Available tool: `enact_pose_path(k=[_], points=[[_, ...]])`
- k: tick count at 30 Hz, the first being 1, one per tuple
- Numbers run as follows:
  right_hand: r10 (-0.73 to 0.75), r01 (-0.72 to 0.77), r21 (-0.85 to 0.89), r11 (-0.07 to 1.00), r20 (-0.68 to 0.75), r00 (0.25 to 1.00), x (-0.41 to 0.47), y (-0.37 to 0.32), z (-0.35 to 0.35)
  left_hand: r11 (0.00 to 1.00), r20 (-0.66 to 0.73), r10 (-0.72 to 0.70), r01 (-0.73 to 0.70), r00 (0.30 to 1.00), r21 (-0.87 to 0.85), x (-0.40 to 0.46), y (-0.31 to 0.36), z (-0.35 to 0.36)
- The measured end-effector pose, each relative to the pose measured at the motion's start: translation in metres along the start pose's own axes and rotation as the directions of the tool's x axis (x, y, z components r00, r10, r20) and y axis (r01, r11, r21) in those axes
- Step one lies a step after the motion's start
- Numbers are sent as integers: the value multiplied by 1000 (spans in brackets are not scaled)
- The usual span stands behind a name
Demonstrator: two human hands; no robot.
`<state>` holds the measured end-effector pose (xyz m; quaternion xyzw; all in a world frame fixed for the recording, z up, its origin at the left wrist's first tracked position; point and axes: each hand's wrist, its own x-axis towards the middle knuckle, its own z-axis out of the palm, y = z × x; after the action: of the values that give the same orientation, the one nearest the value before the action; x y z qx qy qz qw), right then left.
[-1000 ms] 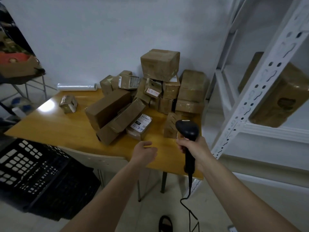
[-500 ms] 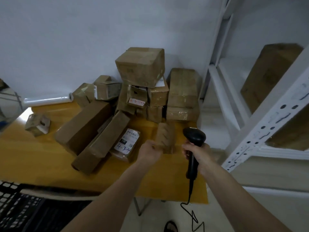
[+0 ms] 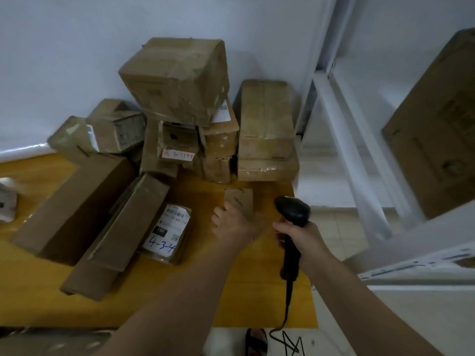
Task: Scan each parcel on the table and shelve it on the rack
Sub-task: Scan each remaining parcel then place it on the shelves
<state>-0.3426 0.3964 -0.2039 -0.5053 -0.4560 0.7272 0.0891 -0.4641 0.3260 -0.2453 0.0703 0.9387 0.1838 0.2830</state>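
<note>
The left hand (image 3: 232,222) is gripping a small brown parcel (image 3: 239,201) that is lying near the desk's (image 3: 38,304) right edge, in front of the stacked boxes; the fingers are curling over its near end. The right hand (image 3: 298,235) is clenching the handle of a black scanner (image 3: 291,214), head up, hovering just over the right edge, its cord (image 3: 288,317) trailing down past the near edge toward the floor. A strip of bare wood is lying open between the small parcel and the near edge, and more open wood is showing along the near left side. A labelled parcel (image 3: 167,232) marked 4-3-4 is sitting left of the left hand, leaning against two long boxes (image 3: 77,206) that are lying at a slant. Behind them a pile of boxes (image 3: 180,80) is crowding the far right corner against the white wall. A roll of clear film (image 3: 23,150) is lying along the far edge at the left. The white metal rack (image 3: 334,124) is standing just beside the desk's right edge, with a big box (image 3: 437,124) resting on one shelf. Compared with a second ago, the left hand has moved from hovering open above the near edge to the small parcel, and the view has swung closer over the desk.
</note>
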Motion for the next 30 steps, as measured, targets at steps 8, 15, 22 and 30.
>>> enact_pose_path(k=[8,15,22,30], points=[[54,-52,36,998,-55,997,4,16,-1,985,16,-160,161,987,-69,22,-19,22],[39,-34,40,999,-126,991,-2,31,17,744,330,-209,369,921,-557,28,-58,-19],[-42,46,36,998,-122,992,-23,33,50,344,599,110,535,793,-772,-8,-110,-56],[-102,98,50,994,82,991,-62,32,81,468,646,256,493,719,-733,-25,-150,-92]])
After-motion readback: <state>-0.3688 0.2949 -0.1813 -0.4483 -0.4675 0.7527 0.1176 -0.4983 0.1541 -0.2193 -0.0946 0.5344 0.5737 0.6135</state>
